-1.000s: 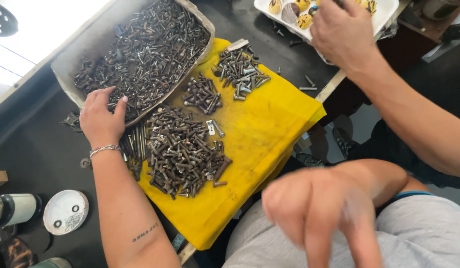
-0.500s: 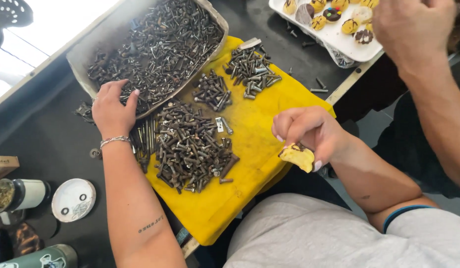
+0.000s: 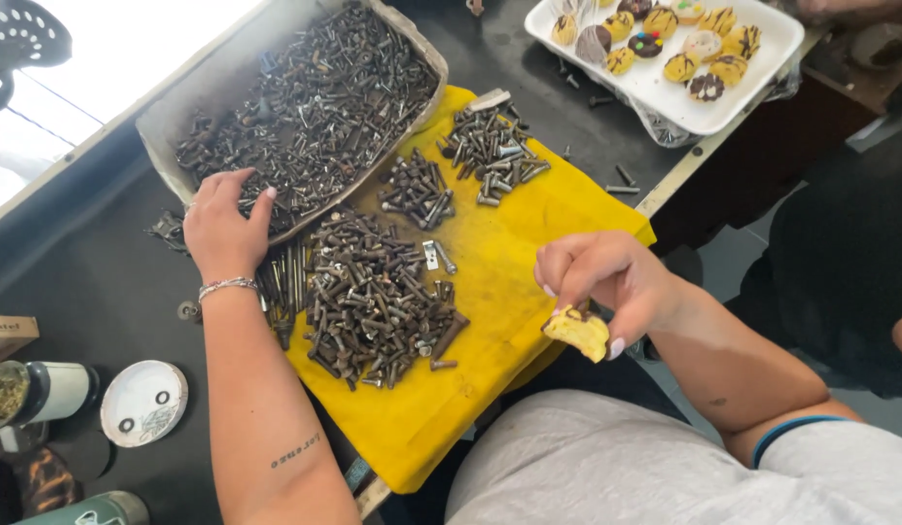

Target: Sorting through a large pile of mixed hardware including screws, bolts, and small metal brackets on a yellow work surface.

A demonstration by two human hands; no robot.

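Right hand [image 3: 611, 282]: I pinch a yellow pastry piece [image 3: 579, 332] by its edge; crumbly, light, I judge.
Left hand [image 3: 222, 228]: loosely curled on tray [image 3: 193, 102] bolts, holding nothing.

Right hand [image 3: 606, 282] pinches pastry [image 3: 579, 332]; left hand [image 3: 222, 228] on bolts [image 3: 315, 107].

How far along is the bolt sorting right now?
Done: three sorted piles lie on the yellow cloth, the biggest pile nearest the person. In hand: the left hand rests on the tray edge among the bolts; the right hand holds a pastry piece, not hardware. Left: the tray looks mostly full.
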